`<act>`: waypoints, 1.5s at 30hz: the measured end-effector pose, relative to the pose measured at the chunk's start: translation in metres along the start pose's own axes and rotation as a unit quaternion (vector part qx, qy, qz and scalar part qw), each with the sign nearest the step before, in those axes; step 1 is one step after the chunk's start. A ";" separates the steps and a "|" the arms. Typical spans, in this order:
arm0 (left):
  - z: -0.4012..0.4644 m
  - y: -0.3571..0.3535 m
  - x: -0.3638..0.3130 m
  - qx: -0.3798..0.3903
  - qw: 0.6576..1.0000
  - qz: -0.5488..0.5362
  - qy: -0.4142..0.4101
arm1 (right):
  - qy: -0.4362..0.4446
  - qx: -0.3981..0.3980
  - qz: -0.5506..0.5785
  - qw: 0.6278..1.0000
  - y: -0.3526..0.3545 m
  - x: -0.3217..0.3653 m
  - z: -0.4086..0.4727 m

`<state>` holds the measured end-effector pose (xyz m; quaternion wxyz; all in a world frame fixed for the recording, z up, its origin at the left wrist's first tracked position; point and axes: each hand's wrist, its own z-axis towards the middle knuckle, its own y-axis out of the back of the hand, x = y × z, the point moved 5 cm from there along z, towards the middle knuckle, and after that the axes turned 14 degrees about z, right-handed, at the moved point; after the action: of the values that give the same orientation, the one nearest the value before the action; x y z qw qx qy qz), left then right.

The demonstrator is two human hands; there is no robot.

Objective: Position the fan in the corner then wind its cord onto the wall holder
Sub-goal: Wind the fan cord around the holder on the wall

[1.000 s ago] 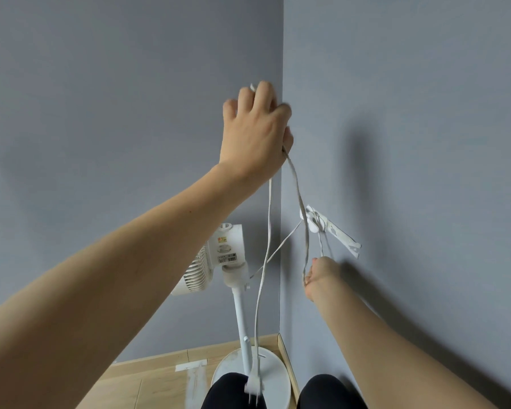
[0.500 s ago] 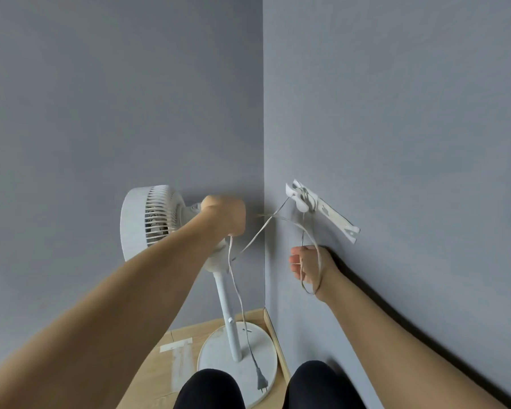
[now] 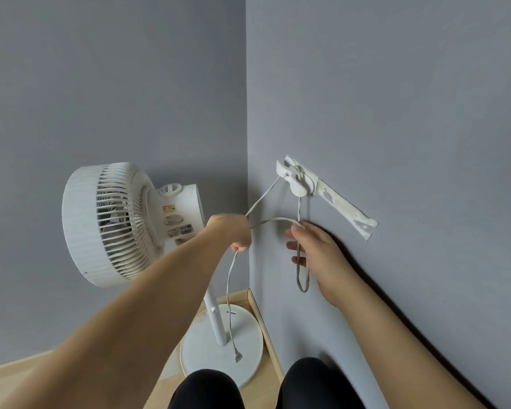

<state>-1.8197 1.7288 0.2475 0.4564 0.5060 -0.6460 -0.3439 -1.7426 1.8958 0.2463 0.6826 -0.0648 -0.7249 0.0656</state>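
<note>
A white pedestal fan [image 3: 106, 222] stands in the corner on its round base [image 3: 210, 346]. Its white cord [image 3: 230, 290] runs up to a white wall holder [image 3: 297, 180] on the right wall, where a few turns are wrapped. My left hand [image 3: 233, 231] is closed around the cord left of the holder; the free end with the plug [image 3: 238, 357] dangles from it over the base. My right hand [image 3: 313, 255] is below the holder, fingers spread, with the cord passing over the fingertips and a hanging loop [image 3: 303, 276] in front of the palm.
Two grey walls meet at the corner [image 3: 247, 113]. A strip of peeling white tape [image 3: 348, 212] trails from the holder down the right wall. Light wood floor and baseboard [image 3: 266, 326] lie below. My dark-clothed knees [image 3: 207, 388] are at the bottom edge.
My left hand came down from high in the corner to holder height, still gripping the cord. The right hand opened out and rose under the holder. The view dropped, so the fan head shows fully.
</note>
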 end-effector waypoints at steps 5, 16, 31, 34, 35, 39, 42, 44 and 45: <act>0.013 -0.005 0.009 0.045 0.973 -0.225 -0.006 | -0.013 -0.051 0.044 0.998 -0.017 -0.014 0.023; 0.022 0.055 0.043 -0.102 0.917 -0.379 -0.069 | 0.068 -0.131 -0.099 0.984 -0.039 -0.026 0.071; 0.046 0.075 -0.014 0.016 0.857 -0.412 -0.309 | -0.055 -0.073 -0.040 0.995 -0.052 -0.075 0.116; 0.051 0.074 -0.014 0.010 0.857 -0.407 -0.315 | -0.060 -0.066 -0.031 0.996 -0.054 -0.079 0.120; 0.052 0.074 -0.014 0.007 0.857 -0.406 -0.318 | -0.061 -0.065 -0.032 0.996 -0.054 -0.080 0.122; 0.058 0.069 -0.009 0.011 0.844 -0.420 -0.333 | -0.065 -0.051 -0.038 0.996 -0.058 -0.080 0.124; 0.058 0.069 -0.006 0.004 0.826 -0.431 -0.362 | -0.061 -0.055 -0.055 0.995 -0.060 -0.080 0.123; 0.056 0.070 -0.010 0.005 0.810 -0.456 -0.369 | -0.056 -0.054 -0.062 0.995 -0.060 -0.081 0.121; 0.056 0.071 -0.011 0.015 0.793 -0.488 -0.364 | -0.053 -0.053 -0.060 0.995 -0.060 -0.080 0.120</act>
<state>-1.8956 1.7560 0.2901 -0.0492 0.5983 -0.4368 -0.6700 -1.8580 1.8212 0.1716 0.6412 -0.0535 -0.7654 -0.0111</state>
